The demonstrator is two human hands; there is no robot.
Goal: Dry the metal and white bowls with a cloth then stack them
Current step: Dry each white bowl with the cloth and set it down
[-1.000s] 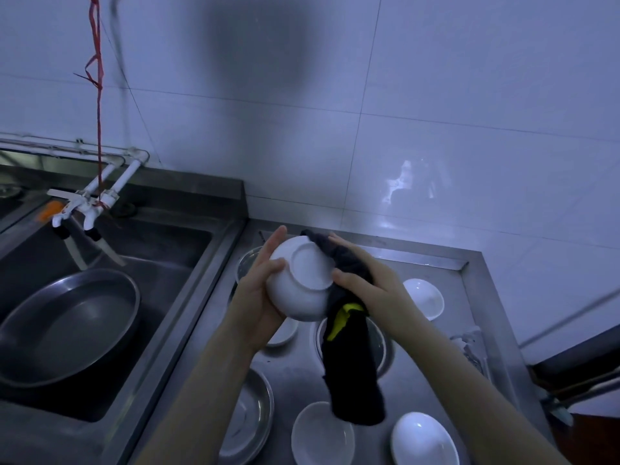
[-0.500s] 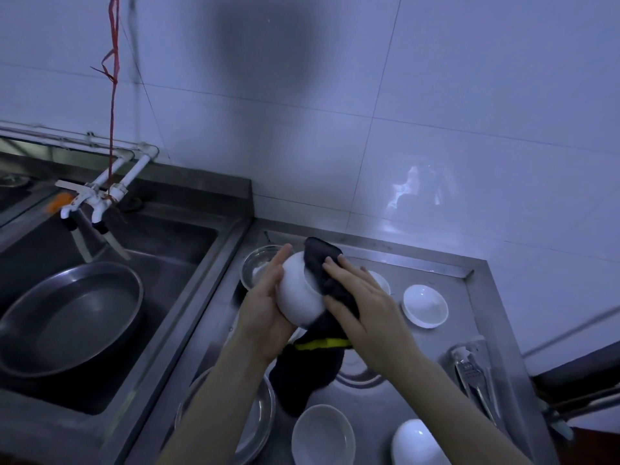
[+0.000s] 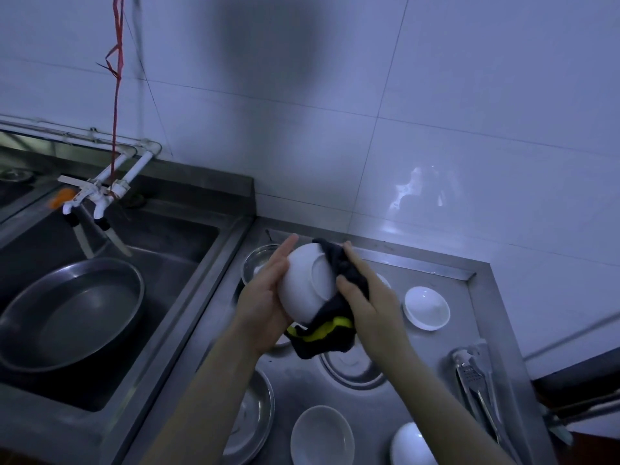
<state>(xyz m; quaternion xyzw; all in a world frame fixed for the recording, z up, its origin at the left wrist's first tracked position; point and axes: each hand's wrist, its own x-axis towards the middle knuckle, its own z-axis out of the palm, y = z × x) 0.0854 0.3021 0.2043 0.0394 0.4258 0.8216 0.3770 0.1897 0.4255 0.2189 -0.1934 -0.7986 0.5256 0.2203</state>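
White bowl (image 3: 303, 290) up over the steel counter (image 3: 432, 374), foot turned toward the camera, cradled in the left hand (image 3: 265, 297); dark cloth (image 3: 339, 297) pressed to its right flank, gripped by the right hand (image 3: 372, 303); rim apparently facing away.

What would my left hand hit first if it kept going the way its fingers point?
Probably the tiled wall. The left hand points up and away past the white bowl it holds; nothing else shows in that line, though depth is unclear.
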